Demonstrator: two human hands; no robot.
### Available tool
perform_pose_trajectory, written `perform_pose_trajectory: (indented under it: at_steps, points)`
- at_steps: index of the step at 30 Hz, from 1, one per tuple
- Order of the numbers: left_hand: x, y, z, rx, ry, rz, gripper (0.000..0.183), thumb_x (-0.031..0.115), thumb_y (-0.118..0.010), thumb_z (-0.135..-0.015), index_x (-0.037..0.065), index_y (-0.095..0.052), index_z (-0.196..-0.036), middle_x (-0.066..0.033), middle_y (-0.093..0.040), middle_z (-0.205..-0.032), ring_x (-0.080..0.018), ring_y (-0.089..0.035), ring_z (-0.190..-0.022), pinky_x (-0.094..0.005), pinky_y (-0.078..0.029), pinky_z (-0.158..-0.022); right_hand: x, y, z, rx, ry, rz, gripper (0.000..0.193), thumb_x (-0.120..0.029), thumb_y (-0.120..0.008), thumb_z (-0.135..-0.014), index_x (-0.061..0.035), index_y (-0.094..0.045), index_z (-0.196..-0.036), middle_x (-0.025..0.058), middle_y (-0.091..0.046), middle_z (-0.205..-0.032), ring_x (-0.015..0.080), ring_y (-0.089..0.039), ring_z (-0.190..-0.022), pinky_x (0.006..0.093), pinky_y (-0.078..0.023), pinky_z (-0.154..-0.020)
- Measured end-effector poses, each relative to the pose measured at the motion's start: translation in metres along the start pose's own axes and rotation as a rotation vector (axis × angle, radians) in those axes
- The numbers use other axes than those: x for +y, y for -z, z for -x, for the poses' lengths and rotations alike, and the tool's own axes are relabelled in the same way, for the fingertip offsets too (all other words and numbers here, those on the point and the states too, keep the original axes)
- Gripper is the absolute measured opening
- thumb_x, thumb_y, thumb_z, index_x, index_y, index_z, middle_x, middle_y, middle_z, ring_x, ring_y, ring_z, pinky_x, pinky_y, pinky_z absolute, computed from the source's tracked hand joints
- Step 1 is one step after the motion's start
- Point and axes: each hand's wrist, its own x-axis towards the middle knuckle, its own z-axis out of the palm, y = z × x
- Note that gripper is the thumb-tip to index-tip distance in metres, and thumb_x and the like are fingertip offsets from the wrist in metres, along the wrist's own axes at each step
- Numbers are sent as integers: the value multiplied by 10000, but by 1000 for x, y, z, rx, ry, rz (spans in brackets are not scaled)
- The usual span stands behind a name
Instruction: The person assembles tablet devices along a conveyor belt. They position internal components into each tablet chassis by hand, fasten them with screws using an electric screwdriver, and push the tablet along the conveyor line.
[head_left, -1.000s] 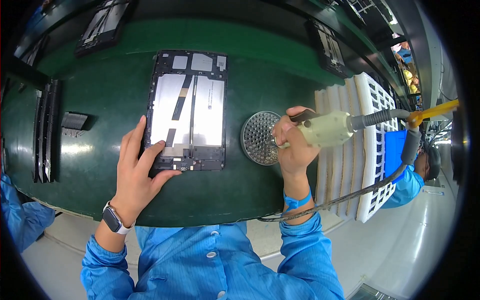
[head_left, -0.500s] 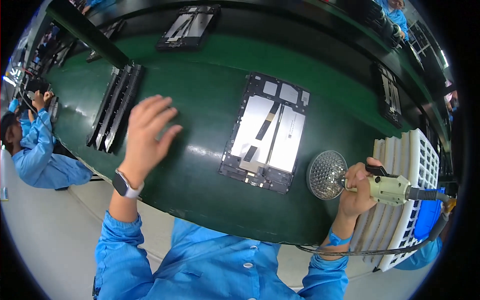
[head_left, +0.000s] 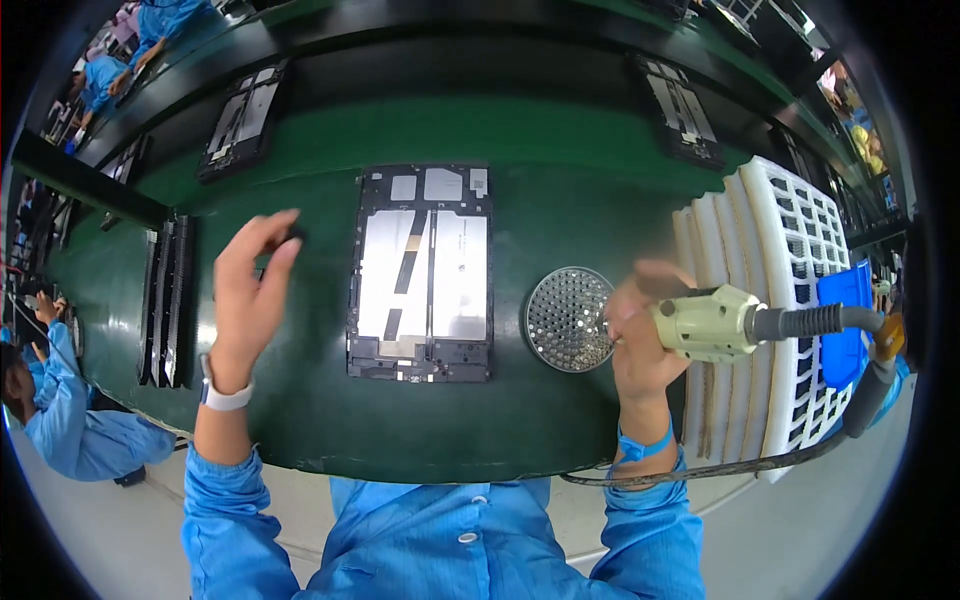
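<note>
My left hand [head_left: 250, 290] hovers above the bench, left of an opened tablet [head_left: 425, 270]. Its fingers are bent, with thumb and index tip apart; I make out nothing held between them. The tablet lies flat, with silver panels and a black frame showing. My right hand [head_left: 640, 335], somewhat blurred, is closed round a pale green electric screwdriver [head_left: 708, 325]. The hand is at the right rim of a round dimpled dish [head_left: 570, 318] that holds small shiny screws. The screwdriver's tip is hidden or blurred by my fingers.
Black ridged strips [head_left: 165, 300] stand at the left. A stack of white grid trays [head_left: 790, 310] is at the right, with a blue bin [head_left: 845, 320] beside it and a cable [head_left: 700, 472] below. More tablets [head_left: 245, 115] lie farther back. A co-worker [head_left: 85, 425] sits at far left.
My head has turned, so the scene sits straighter and farther left. The left hand's spread fingers have bent inward. My right hand has brought the screwdriver close over the dish's right edge.
</note>
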Motion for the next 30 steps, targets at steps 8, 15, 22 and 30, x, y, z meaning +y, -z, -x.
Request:
perform_pose_trajectory:
  at_steps: [8,15,22,30]
  points:
    - [42,-119,-96,-299,75,502,205,77,-747,-812,-36,-677,-967,-70,-664,-801,-138,-615,-739,-280,-497,-696,3,2,-1,5,46,77,334,50,-603,-816,58,-543,-1145,48,-537,-694,89,-473,-578,231,-402,-552]
    - [18,-141,-109,-392,-39,130,238,149,-768,-809,-2,-697,-979,-131,-669,-945,-250,-635,-879,-343,-516,-803,-1,6,-4,-27,20,101,332,-2,-617,-843,59,-537,-1160,61,-544,-683,100,-482,-578,234,-391,-543]
    - [27,-147,-99,-394,-182,33,245,210,-643,-915,18,-690,-1060,-99,-658,-1042,-292,-580,-1044,-380,-468,-918,-2,11,-4,0,29,123,301,53,-689,-788,24,-646,-1085,7,-600,-732,48,-524,-650,203,-430,-609]
    - [23,-150,-103,-334,-129,41,252,216,-668,-891,6,-710,-1022,-108,-677,-994,-302,-602,-987,-381,-478,-886,0,6,-6,-45,17,159,330,61,-579,-821,63,-533,-1148,66,-553,-699,96,-493,-583,227,-402,-534]
